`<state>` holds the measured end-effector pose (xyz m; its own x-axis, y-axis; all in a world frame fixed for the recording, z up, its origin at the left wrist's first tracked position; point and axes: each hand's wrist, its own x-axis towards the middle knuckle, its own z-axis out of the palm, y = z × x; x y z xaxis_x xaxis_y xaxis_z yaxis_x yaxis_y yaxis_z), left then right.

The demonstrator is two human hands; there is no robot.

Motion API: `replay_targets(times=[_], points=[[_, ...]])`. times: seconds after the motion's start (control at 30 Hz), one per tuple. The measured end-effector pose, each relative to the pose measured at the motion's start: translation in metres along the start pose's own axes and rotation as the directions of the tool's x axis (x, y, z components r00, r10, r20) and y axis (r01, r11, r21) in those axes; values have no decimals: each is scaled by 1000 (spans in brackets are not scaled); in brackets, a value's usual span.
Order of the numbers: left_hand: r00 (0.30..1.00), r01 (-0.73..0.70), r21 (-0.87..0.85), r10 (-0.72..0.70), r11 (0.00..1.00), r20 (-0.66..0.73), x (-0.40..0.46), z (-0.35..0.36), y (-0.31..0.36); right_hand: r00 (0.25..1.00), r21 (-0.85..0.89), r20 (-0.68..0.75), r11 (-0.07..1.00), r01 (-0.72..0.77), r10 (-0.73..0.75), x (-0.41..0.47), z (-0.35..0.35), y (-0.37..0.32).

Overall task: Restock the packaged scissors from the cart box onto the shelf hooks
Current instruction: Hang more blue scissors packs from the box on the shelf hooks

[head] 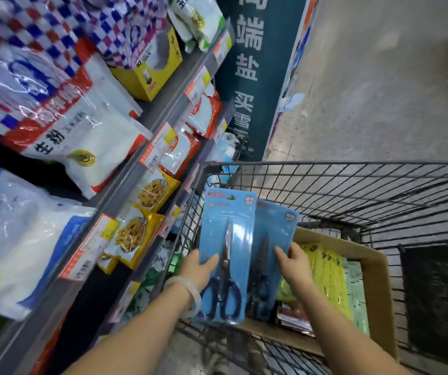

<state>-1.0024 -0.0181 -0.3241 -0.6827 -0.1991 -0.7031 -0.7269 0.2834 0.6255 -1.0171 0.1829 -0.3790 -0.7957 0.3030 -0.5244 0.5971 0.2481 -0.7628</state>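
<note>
Two blue blister packs of scissors are held upright over the cart. My left hand (199, 269) grips the front pack (226, 231) at its left edge, thumb across the card. Behind it and to the right, my right hand (294, 266) holds the second pack (274, 228) by its right edge. Both packs show dark-handled scissors. Below them sits the cardboard box (377, 269) inside the wire cart (352, 185). No shelf hooks are in view.
Shelves (147, 158) on the left carry bags of starch, yellow snack packs and price tags. The box also holds yellow and green packs (328, 272). A dark blue sign panel (260, 77) stands ahead, with grey floor to the right.
</note>
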Motion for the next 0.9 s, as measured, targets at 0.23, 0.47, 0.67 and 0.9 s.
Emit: replay_targets(times=[0.23,0.47,0.67,0.9], points=[[991,-135,-130,130,982,-43,-45,-17,24,975,46,-5,974,224,-224,-38,-37,-87],[946,-250,-238,184,939,-269,-136,-40,0,905,164,201,923,347,-376,-120,-35,-129],[908,-269,-542,21,796,-419,-235,-60,-99,753,140,489,892,430,-440,-227,-1,-101],[823,-299,-706,-202,642,-532,-352,-117,-243,495,79,761,818,570,-419,-360,92,-42]])
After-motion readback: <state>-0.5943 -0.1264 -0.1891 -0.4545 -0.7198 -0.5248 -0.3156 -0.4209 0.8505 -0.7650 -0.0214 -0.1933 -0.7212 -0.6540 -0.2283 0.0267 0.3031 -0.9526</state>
